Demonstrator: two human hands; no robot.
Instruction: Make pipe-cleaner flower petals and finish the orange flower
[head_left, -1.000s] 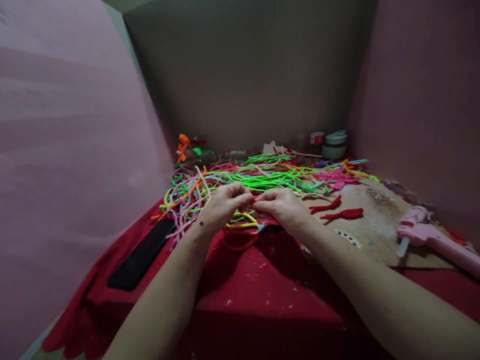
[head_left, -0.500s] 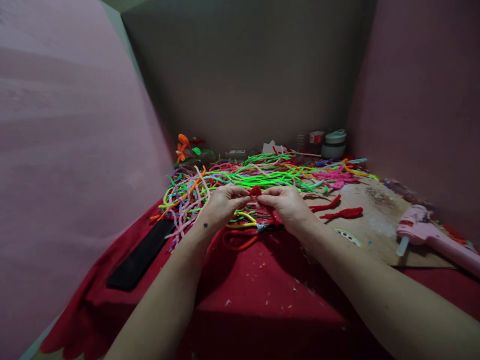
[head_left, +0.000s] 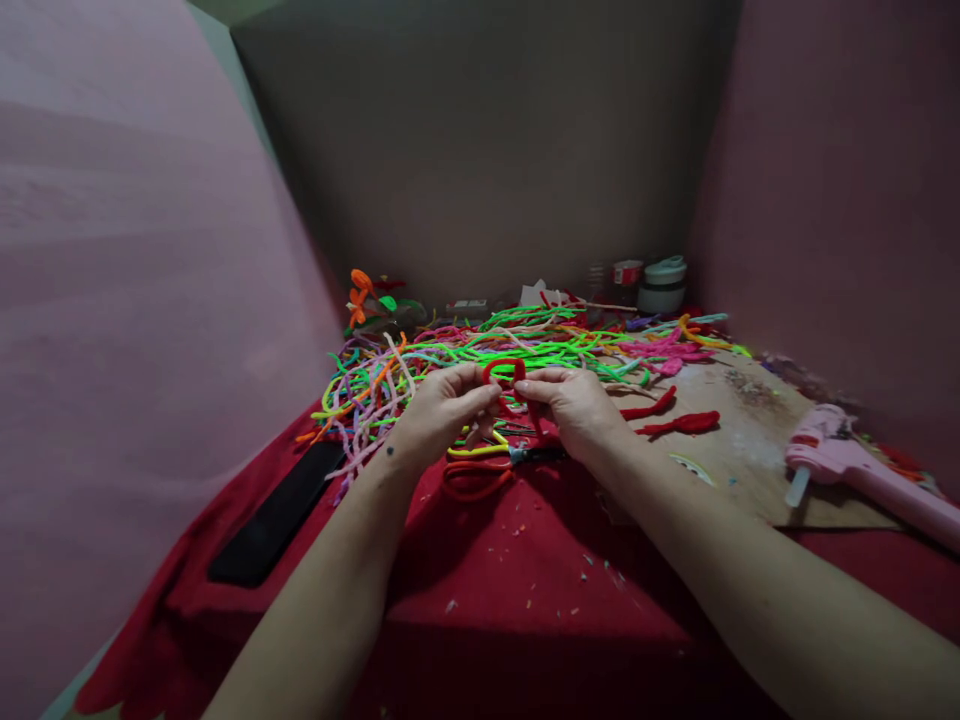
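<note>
Between my hands a red pipe cleaner (head_left: 504,364) is bent into an open loop, with an end hanging below my right fingers. My left hand (head_left: 454,402) pinches its left side between thumb and fingers. On the other side, my right hand (head_left: 566,402) pinches it too. Just below lie scissors with red handles (head_left: 476,482) and a tool with yellow handles (head_left: 480,448), partly covered by my left hand. Behind my hands spreads a heap of pipe cleaners (head_left: 525,350) in green, pink, orange and other colours.
Two red pipe-cleaner pieces (head_left: 686,423) lie on a board (head_left: 750,440) at the right, near a pink glue gun (head_left: 832,455). A black phone (head_left: 277,515) rests on the red cloth (head_left: 510,580) at the left. Orange pipe-cleaner flowers (head_left: 360,295) and a lidded container (head_left: 662,285) stand at the back.
The red pipe cleaner, a small tight curl before, now forms a wider open loop between my fingers. My left fingers have shifted and spread slightly. The view has moved a little.
</note>
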